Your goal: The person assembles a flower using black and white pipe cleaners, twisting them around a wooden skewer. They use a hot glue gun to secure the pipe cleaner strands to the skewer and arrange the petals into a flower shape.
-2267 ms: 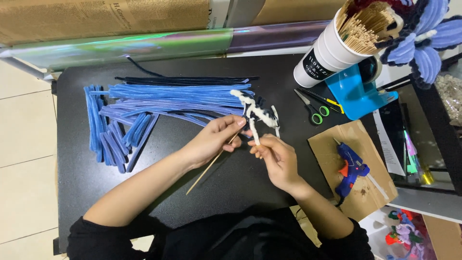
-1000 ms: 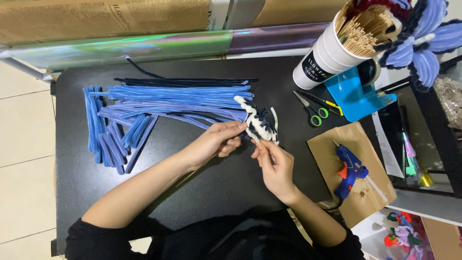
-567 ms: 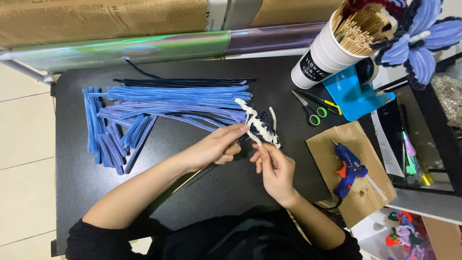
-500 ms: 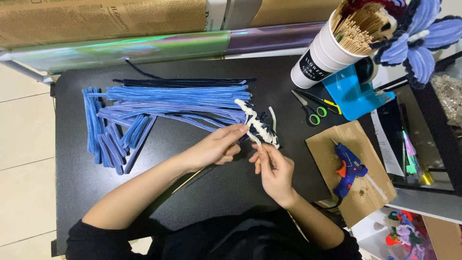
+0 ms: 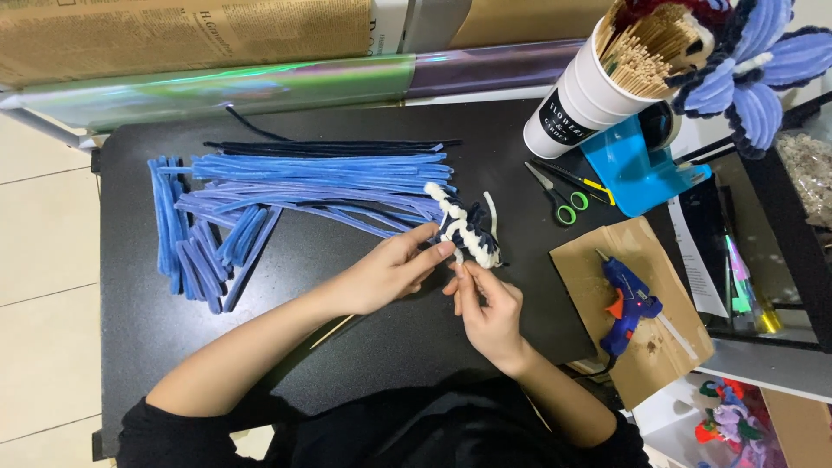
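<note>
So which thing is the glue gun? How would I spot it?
Look at the right side of the black table, at the brown cardboard sheet. The glue gun lies on it: blue, pistol-shaped, with an orange trigger, unlike the green-handled scissors farther up.

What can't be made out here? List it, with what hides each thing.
- Head view: the wooden stick runs under the left hand and forearm, so its top end and its join to the twisted pipe-cleaner piece are hidden.
- Right hand: its fingertips curl under, so its grip cannot be told.
- Pipe-cleaner flower: cut off by the top and right edges.
- Glue gun cord: hidden by the cardboard sheet.
</note>
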